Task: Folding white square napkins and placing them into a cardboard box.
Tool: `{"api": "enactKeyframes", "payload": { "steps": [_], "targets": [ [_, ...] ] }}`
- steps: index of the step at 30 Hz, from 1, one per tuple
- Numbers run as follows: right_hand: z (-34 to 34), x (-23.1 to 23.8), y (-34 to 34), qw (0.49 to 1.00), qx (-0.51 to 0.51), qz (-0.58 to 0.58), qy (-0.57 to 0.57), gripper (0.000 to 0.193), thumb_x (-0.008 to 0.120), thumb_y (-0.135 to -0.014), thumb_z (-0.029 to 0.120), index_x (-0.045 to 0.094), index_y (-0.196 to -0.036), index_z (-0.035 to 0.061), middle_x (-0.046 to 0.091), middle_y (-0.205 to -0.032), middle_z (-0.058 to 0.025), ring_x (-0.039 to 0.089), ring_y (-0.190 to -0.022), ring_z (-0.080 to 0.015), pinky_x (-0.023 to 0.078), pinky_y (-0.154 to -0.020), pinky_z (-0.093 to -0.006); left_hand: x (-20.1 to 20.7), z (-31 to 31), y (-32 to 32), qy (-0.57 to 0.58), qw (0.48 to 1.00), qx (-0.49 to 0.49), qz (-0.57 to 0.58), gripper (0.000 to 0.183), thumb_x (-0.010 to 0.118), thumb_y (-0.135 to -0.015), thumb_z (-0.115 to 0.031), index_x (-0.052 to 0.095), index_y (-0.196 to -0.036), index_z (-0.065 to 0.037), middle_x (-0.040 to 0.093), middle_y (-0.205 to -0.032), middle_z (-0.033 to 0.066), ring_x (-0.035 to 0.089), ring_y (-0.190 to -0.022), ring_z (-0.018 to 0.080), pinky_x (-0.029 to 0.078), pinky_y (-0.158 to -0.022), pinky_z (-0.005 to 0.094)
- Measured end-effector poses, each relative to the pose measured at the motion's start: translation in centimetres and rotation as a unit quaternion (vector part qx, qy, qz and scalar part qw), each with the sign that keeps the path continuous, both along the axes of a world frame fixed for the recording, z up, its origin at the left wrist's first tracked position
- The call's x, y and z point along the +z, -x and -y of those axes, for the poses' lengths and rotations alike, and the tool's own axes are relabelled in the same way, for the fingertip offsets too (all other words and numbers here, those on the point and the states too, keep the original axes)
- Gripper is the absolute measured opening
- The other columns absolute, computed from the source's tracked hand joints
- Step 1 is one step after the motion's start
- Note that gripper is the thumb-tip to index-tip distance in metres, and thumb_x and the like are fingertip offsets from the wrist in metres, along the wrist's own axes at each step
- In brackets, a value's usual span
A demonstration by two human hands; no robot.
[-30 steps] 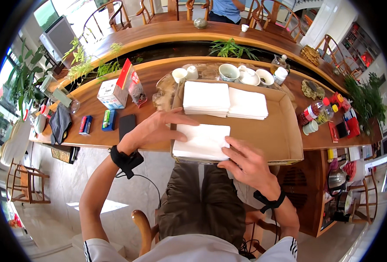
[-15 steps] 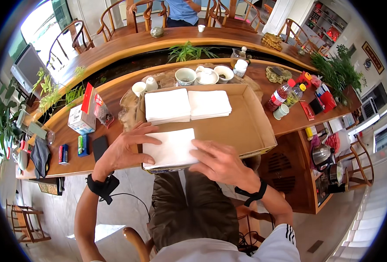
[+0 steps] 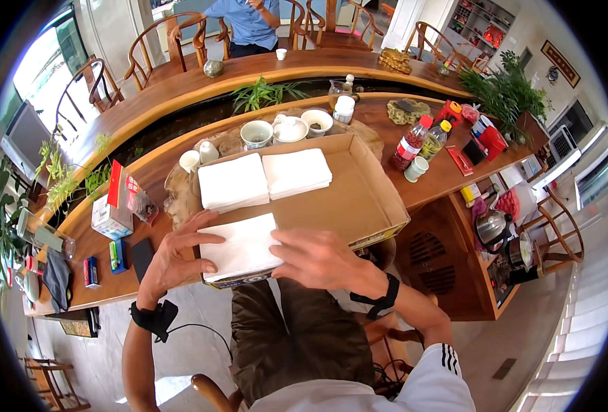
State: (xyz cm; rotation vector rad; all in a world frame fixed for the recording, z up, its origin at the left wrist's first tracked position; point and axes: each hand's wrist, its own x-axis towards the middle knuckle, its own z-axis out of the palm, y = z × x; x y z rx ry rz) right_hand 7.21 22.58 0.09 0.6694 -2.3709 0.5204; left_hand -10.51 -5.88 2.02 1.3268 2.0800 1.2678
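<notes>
A low, open cardboard box (image 3: pixel 360 196) sits at the near edge of the wooden table. In its near-left corner lies a stack of white paper napkins (image 3: pixel 243 242). My left hand (image 3: pixel 173 253) grips the left side of this stack, index finger over the top and thumb at the near corner. Against the right edge presses my right hand (image 3: pixel 318 255), its fingers bent and close together; their tips are partly hidden. Two more napkin stacks, a left one (image 3: pixel 232 180) and a right one (image 3: pixel 296 172), lie side by side along the far wall.
Tea bowls (image 3: pixel 256 134) and a lidded white bowl (image 3: pixel 291 128) stand behind the box. Bottles (image 3: pixel 408 145) and a cup (image 3: pixel 416 169) are on the right. A white carton (image 3: pixel 112 216) and a dark phone-like slab (image 3: pixel 142 258) lie left. A person (image 3: pixel 249 24) sits across the table.
The whole view has shifted, so the scene appears farther left and slightly turned. Both hands remain at the sides of the near napkin stack, which keeps its place in the box.
</notes>
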Motion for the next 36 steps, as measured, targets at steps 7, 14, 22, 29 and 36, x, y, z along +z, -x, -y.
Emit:
{"api": "enactKeyframes", "payload": {
  "steps": [7,14,22,29,36],
  "targets": [
    [-0.2,0.6,-1.0,1.0,0.007,0.025,0.003,0.046,0.084,-0.085,0.031,0.069,-0.117,0.0023,0.066,-0.125,-0.0137,0.07,-0.093,-0.0287,0.058,-0.082,-0.0403,1.0,-0.2,-0.5,-0.005,1.0,-0.005,0.002,0.058,0.096,-0.067,-0.022,0.08,-0.122,-0.01,0.056,-0.157,0.018,0.04,-0.153,0.0408,0.029,-0.126,0.0511],
    [-0.4,0.3,-0.7,0.999,0.013,0.034,0.003,0.046,0.086,-0.082,0.026,0.07,-0.118,0.0023,0.065,-0.129,-0.0149,0.071,-0.1,-0.0307,0.059,-0.086,-0.0412,1.5,0.0,-1.3,-0.006,1.0,0.003,-0.015,0.06,0.096,-0.069,-0.022,0.079,-0.125,-0.011,0.052,-0.16,0.017,0.041,-0.153,0.04,0.031,-0.126,0.0502],
    [0.5,2.8,-2.0,0.999,0.006,0.044,0.015,0.044,0.089,-0.077,0.022,0.072,-0.111,0.0008,0.067,-0.124,-0.0163,0.071,-0.102,-0.0342,0.059,-0.086,-0.0425,1.8,0.8,-1.4,-0.018,0.999,0.038,-0.022,0.08,0.095,-0.063,-0.055,0.077,-0.128,-0.012,0.05,-0.162,0.0151,0.041,-0.154,0.0383,0.033,-0.124,0.0522],
    [2.1,8.7,-5.5,0.965,0.059,0.148,0.209,0.042,0.091,-0.078,0.011,0.075,-0.115,-0.0001,0.077,-0.112,-0.017,0.077,-0.094,-0.0339,0.063,-0.08,-0.0399,3.8,1.1,-4.4,-0.195,0.969,0.135,0.065,0.075,0.09,-0.075,-0.055,0.073,-0.128,-0.005,0.055,-0.155,0.0211,0.05,-0.147,0.0357,0.036,-0.123,0.0498],
    [5.3,12.0,-7.8,0.727,0.444,0.276,0.446,0.038,0.073,-0.099,0.011,0.067,-0.126,-0.0143,0.07,-0.083,-0.0142,0.065,-0.067,-0.0261,0.053,-0.061,-0.0385,0.7,-3.8,-9.7,-0.407,0.846,0.166,0.301,0.044,0.055,-0.111,-0.038,0.065,-0.112,0.004,0.073,-0.121,0.0264,0.069,-0.121,0.0377,0.05,-0.112,0.0541]
  ]
}}
